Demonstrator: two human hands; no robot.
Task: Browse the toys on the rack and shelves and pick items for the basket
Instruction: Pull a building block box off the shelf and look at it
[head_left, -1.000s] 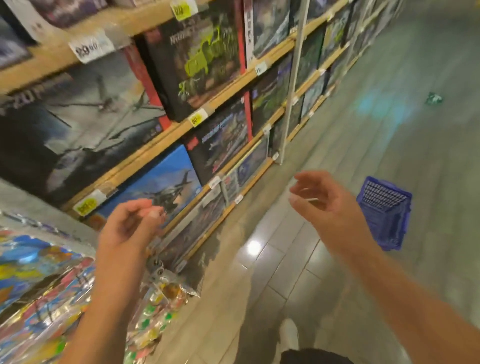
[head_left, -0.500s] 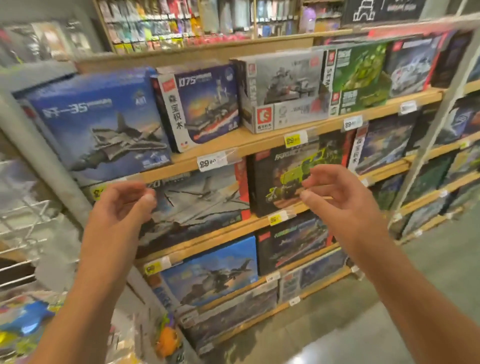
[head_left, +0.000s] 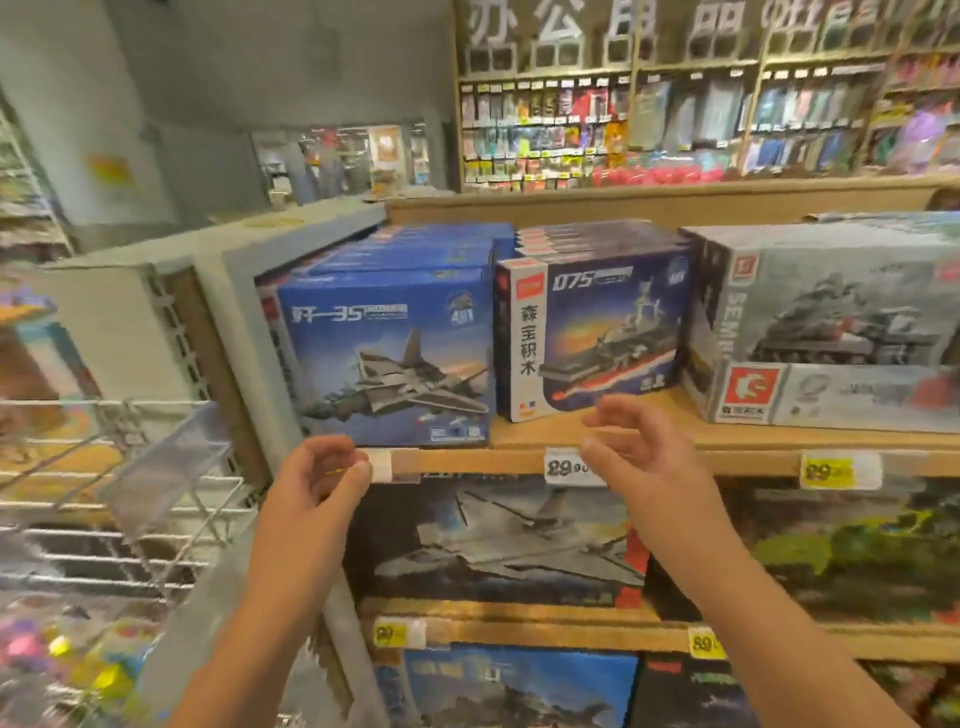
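Observation:
Both my hands are raised in front of the top wooden shelf (head_left: 675, 457). My left hand (head_left: 317, 483) hangs loosely curled just below the blue jet-fighter box (head_left: 389, 358), holding nothing. My right hand (head_left: 639, 452) is relaxed and empty, fingers spread, below the dark blue warship box (head_left: 597, 332). Neither hand touches a box. A grey tank box (head_left: 841, 338) stands to the right. The basket is out of view.
A white wire rack (head_left: 130, 493) with bagged colourful toys (head_left: 62, 654) stands at the left. Lower shelves hold a grey jet box (head_left: 493, 540) and a green vehicle box (head_left: 841, 551). Yellow price tags (head_left: 831, 470) line the shelf edges. A stationery wall (head_left: 675, 119) lies behind.
My view has swung up from the floor and blue basket to the top shelf. Both hands have stayed raised and empty, now level with the top shelf edge.

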